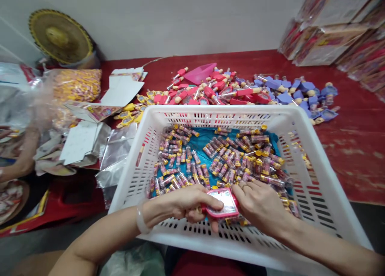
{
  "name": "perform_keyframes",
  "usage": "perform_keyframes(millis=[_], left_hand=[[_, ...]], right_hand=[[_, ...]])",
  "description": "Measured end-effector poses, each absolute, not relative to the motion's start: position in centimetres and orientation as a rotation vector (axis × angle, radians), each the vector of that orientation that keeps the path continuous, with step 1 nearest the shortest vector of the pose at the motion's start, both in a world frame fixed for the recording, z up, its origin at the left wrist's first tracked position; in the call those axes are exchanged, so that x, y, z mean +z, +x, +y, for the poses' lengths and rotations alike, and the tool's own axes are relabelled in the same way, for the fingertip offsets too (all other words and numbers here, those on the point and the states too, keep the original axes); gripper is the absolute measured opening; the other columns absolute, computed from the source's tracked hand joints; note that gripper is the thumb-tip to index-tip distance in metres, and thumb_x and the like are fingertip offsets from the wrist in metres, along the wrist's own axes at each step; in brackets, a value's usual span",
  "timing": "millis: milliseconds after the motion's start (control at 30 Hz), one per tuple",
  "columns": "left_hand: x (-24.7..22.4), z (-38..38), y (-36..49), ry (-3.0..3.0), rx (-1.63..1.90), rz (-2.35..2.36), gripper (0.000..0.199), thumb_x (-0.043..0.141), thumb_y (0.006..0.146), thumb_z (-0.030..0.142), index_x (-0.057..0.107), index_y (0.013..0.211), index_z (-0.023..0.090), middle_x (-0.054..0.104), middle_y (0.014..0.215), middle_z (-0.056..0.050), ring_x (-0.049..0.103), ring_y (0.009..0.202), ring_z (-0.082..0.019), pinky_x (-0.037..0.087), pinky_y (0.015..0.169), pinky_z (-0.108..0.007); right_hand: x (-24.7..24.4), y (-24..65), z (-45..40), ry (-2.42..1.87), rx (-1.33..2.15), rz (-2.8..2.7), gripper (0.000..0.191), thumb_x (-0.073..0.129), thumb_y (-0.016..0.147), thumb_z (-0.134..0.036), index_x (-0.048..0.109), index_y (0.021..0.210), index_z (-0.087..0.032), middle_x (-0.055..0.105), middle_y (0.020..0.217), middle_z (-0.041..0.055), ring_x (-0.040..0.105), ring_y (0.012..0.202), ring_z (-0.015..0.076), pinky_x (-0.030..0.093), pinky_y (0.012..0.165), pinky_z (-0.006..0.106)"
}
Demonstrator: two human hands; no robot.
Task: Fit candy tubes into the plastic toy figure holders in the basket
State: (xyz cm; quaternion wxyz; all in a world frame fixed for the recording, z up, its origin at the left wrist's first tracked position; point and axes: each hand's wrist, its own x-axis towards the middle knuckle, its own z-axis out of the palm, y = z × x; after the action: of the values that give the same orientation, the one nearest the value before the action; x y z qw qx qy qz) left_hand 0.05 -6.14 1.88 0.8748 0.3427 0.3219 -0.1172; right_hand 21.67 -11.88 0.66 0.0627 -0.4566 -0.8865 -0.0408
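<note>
Over a white perforated plastic basket (210,112), my left hand (188,205) and my right hand (258,203) meet. Between them they grip a pink plastic case with a clear window (225,203), its lower edge hidden by my fingers. The left hand holds its left end and the right hand presses on its right end. Below the hands, several small capped clear tubes with printed labels (216,161) lie in a loose heap on a teal liner (204,137). More tubes rest near my right wrist.
Beyond the basket, a red table (355,147) holds heaps of red, purple and yellow plastic pieces. Flat white cartons and clear bags lie at left, beside a co-worker's arm (21,159). Stacked printed boxes (327,35) stand at back right; a woven hat (60,37) leans at back left.
</note>
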Motion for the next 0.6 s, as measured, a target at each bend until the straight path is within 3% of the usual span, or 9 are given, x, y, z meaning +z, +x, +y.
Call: perform_keyframes(millis=[100,200,267,333,467,533,600], left_hand=[[2.6,-6.9,0.1,1.224,-0.133,0.778,0.030,0.056,0.078,0.046,0.055,0.077,0.016,0.064,0.065,-0.002,0.035,0.037,-0.007,0.026,0.037,-0.021],[2.8,-7.9,0.2,2.049,-0.001,0.853,0.024,0.055,0.080,0.036,0.059,0.093,0.015,0.065,0.076,-0.006,0.054,0.058,-0.014,0.036,0.053,-0.023],[2.5,-8.0,0.2,2.321,0.014,0.830,0.025,0.053,0.080,0.031,0.059,0.099,0.016,0.065,0.079,-0.007,0.058,0.065,-0.017,0.037,0.057,-0.025],[2.0,-7.6,0.0,2.209,0.049,0.876,0.027,0.053,0.082,0.036,0.059,0.099,0.017,0.065,0.079,-0.005,0.057,0.063,-0.016,0.038,0.056,-0.024],[1.9,-6.4,-1.1,1.634,-0.116,0.763,0.044,0.040,0.089,0.053,0.062,0.091,0.015,0.062,0.067,-0.002,0.040,0.042,-0.010,0.033,0.044,-0.023],[2.1,-6.5,-1.6,1.721,-0.071,0.729,0.040,0.045,0.088,0.050,0.063,0.093,0.015,0.063,0.069,-0.003,0.044,0.046,-0.011,0.035,0.047,-0.023],[2.2,-7.1,-1.8,2.049,0.109,0.780,0.030,0.054,0.084,0.039,0.063,0.101,0.017,0.065,0.080,-0.005,0.055,0.062,-0.015,0.040,0.057,-0.024]], right_hand=[[0.4,21.5,-11.6,-1.553,0.210,-2.700,0.009,0.055,0.077,-0.013,0.062,0.075,-0.017,0.063,0.064,0.0045,0.051,0.054,0.0180,0.023,0.054,0.030],[0.3,21.8,-10.3,-1.673,0.851,-2.721,0.004,0.060,0.071,-0.019,0.063,0.071,-0.018,0.064,0.063,0.0017,0.050,0.052,0.0144,0.021,0.049,0.026],[0.5,22.1,-9.2,-1.586,1.215,-2.735,0.008,0.061,0.072,-0.024,0.061,0.066,-0.018,0.061,0.059,-0.0006,0.049,0.052,0.0125,0.023,0.047,0.024],[0.8,22.2,-8.5,-1.536,1.106,-2.758,0.010,0.059,0.075,-0.025,0.062,0.070,-0.017,0.061,0.062,0.0002,0.050,0.054,0.0128,0.026,0.048,0.023],[1.4,21.3,-8.6,-1.421,0.281,-2.830,0.014,0.049,0.079,-0.010,0.063,0.081,-0.013,0.066,0.073,0.0092,0.056,0.064,0.0173,0.032,0.058,0.027],[1.4,20.9,-9.0,-1.425,0.374,-2.859,0.012,0.051,0.078,-0.011,0.063,0.078,-0.014,0.064,0.066,0.0068,0.053,0.057,0.0157,0.030,0.054,0.026],[1.2,20.5,-9.3,-1.491,0.823,-2.797,0.007,0.055,0.076,-0.017,0.060,0.072,-0.016,0.059,0.058,0.0010,0.047,0.048,0.0117,0.027,0.047,0.023]])
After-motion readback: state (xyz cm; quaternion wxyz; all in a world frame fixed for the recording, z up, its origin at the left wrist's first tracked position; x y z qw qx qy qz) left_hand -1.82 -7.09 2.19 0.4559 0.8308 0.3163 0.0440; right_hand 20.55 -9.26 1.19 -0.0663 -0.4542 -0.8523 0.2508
